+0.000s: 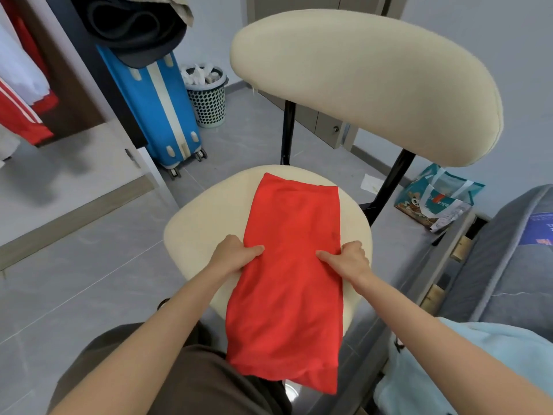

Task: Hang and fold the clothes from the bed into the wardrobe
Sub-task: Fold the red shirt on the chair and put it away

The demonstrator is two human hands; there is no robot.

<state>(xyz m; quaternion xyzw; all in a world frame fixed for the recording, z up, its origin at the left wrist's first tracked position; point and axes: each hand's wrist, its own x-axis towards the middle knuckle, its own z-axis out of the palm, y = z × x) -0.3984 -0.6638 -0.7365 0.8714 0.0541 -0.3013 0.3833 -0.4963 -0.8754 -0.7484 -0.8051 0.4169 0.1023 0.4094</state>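
Brown fabric (191, 381), matte and soft, covers the person's lap at the bottom edge and is cut off by the frame. Over it droops the near end of the red garment (287, 280), a thin, smooth cloth folded into a long narrow strip with a stitched band at its near end. Its far half lies flat on the chair seat (203, 223), and the near half hangs off the seat's front edge.

The left hand (230, 254) grips the strip's left edge and the right hand (348, 259) its right edge, both at mid-length. On each hand, one of the fingers (254, 250) lies straight on top of the cloth while the rest curl at the edge (whether they reach under the cloth is hidden).

The seat is a rounded cream pad with a fine nap, and the backrest (359, 85) is a matching oval cushion on black metal struts. To the right, pale blue fleecy cloth (478, 360) lies beside a grey quilted bed (508, 265), which carries a blue label with writing too small to read.

Farther off on the grey tiled floor stands a glossy printed bag (434, 202) showing a cartoon panda and illegible characters. To the left are a blue hard-shell suitcase (158, 109) with white stripes, a perforated plastic bin (208, 97) and the open wardrobe (74, 85), where red and white clothes (18, 109) hang, cropped by the frame.
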